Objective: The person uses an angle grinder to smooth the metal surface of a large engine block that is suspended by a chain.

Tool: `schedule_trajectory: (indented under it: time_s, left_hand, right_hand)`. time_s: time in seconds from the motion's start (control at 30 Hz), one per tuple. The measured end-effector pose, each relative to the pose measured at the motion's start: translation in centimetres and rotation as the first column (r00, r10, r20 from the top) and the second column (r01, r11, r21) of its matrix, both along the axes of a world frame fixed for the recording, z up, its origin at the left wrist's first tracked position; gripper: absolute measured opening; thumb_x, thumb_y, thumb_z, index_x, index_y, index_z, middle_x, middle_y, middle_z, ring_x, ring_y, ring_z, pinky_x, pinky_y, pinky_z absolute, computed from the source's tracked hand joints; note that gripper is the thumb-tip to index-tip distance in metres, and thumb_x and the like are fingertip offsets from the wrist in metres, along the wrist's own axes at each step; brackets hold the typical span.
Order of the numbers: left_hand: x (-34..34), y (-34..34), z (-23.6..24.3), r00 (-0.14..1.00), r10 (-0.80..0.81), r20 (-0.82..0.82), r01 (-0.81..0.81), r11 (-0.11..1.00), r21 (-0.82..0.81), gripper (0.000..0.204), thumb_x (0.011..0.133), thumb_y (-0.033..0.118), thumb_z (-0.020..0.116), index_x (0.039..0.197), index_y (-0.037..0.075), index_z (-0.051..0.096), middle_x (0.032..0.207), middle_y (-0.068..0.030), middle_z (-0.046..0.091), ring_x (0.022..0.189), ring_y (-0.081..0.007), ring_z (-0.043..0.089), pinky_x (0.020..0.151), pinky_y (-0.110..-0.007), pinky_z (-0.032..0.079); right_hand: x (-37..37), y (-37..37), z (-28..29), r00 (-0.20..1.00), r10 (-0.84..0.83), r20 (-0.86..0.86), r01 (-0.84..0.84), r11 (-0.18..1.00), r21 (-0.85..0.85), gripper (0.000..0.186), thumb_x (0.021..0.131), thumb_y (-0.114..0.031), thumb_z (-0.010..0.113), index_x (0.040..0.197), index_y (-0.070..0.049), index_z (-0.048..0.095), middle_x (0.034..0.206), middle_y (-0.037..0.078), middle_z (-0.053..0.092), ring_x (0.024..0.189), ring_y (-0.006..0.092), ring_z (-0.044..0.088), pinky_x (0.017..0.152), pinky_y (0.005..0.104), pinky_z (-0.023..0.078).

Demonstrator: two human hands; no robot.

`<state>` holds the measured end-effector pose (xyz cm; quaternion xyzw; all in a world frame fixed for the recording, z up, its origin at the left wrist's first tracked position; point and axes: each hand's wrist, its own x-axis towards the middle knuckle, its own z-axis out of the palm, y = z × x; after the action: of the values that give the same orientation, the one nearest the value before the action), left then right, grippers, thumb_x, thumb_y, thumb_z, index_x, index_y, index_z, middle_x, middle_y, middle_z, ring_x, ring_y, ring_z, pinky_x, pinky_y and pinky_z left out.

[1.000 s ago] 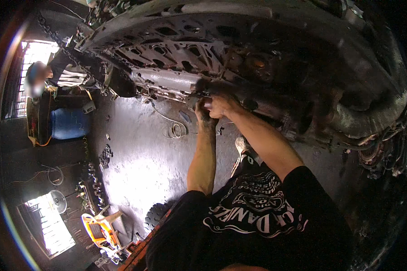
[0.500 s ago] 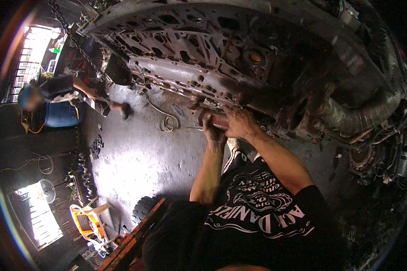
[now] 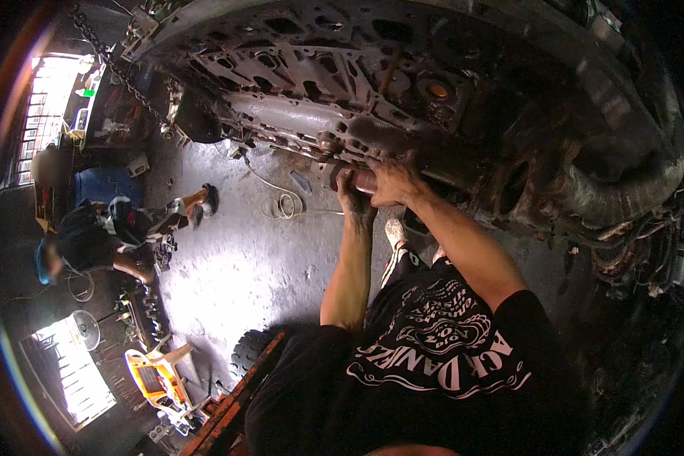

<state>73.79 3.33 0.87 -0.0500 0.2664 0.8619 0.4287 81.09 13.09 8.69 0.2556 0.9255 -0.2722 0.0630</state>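
Note:
A reddish-brown cylindrical part [image 3: 365, 180] with a darker grey end lies against the lower side of a large, greasy engine block [image 3: 289, 114]. My left hand [image 3: 353, 197] is closed round it from below, its thumb up along the near side. Against the part's right end sits my right hand [image 3: 395, 184], its fingers bent over the top and reaching toward the engine. Those fingertips are partly hidden by the engine's edge. Both hands look dark with grease. Whether the part touches the engine, I cannot tell.
A coiled pale hose [image 3: 283, 205] lies on the concrete floor. A hanging chain [image 3: 118, 68] is at the upper left. Another person [image 3: 99, 228] is at the left near a blue drum [image 3: 106, 185]. An orange-and-white chair [image 3: 156, 376] and a tyre [image 3: 249, 353] stand lower left.
The other person has moved toward the lower left, away from the upper window. My view has shifted slightly. My hands stay on the cylindrical part with little change.

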Motion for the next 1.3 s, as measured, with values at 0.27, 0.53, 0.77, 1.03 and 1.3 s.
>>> schedule_trajectory:
  time_s: [0.27, 0.53, 0.77, 1.03, 1.3]
  left_hand:
    - [-3.5, 2.0, -4.0, 0.999, 0.048, 0.003, -0.047, 0.987, -0.151, 0.019, 0.084, 0.024, 0.057, 0.094, 0.008, 0.058, 0.093, -0.0052, 0.062, 0.089, -0.0212, 0.059, 0.082, -0.036, 0.049]
    - [-3.1, 3.1, -2.4, 0.989, -0.046, 0.141, 0.059, 0.994, -0.087, 0.020, 0.081, 0.024, 0.060, 0.095, 0.009, 0.060, 0.092, -0.0070, 0.062, 0.084, -0.0229, 0.060, 0.078, -0.037, 0.050]
    - [-3.3, 1.6, -1.4, 0.994, 0.028, 0.103, -0.016, 0.993, -0.115, 0.025, 0.081, 0.025, 0.059, 0.100, 0.009, 0.059, 0.097, -0.0075, 0.062, 0.090, -0.0248, 0.059, 0.082, -0.039, 0.049]
    - [-3.6, 0.0, 2.1, 0.999, -0.044, 0.003, 0.044, 0.994, -0.103, 0.041, 0.079, 0.024, 0.059, 0.114, 0.004, 0.053, 0.108, -0.0111, 0.059, 0.101, -0.0284, 0.057, 0.090, -0.041, 0.045]
    - [-7.3, 0.8, -1.0, 0.999, -0.023, 0.022, 0.026, 0.992, -0.120, 0.032, 0.080, 0.023, 0.058, 0.106, 0.004, 0.057, 0.103, -0.0098, 0.061, 0.097, -0.0270, 0.058, 0.088, -0.041, 0.046]
  right_hand:
    - [-2.3, 1.3, -0.5, 0.997, -0.073, -0.008, 0.072, 0.993, -0.096, 0.088, 0.065, -0.044, 0.069, 0.136, -0.004, 0.035, 0.128, 0.025, 0.045, 0.120, 0.0382, 0.044, 0.102, 0.0466, 0.035]
    - [-1.9, 2.1, -0.2, 0.987, -0.049, -0.150, 0.043, 0.998, -0.042, 0.090, 0.067, -0.044, 0.069, 0.142, -0.016, 0.028, 0.143, 0.020, 0.030, 0.132, 0.0369, 0.029, 0.110, 0.0475, 0.024]
    - [-1.5, 1.6, 1.7, 0.992, -0.009, -0.125, 0.000, 0.997, -0.076, 0.087, 0.066, -0.049, 0.068, 0.131, 0.002, 0.042, 0.128, 0.025, 0.048, 0.123, 0.0372, 0.044, 0.103, 0.0424, 0.037]
    - [-1.6, 0.4, 0.5, 0.990, -0.039, -0.137, 0.031, 0.998, -0.063, 0.091, 0.058, -0.051, 0.073, 0.130, -0.004, 0.044, 0.121, 0.025, 0.054, 0.113, 0.0401, 0.051, 0.097, 0.0459, 0.042]
    - [-6.4, 1.2, -1.4, 0.999, 0.006, -0.045, -0.014, 0.985, -0.174, 0.100, 0.056, -0.050, 0.072, 0.138, -0.008, 0.033, 0.134, 0.026, 0.043, 0.125, 0.0403, 0.040, 0.105, 0.0463, 0.034]
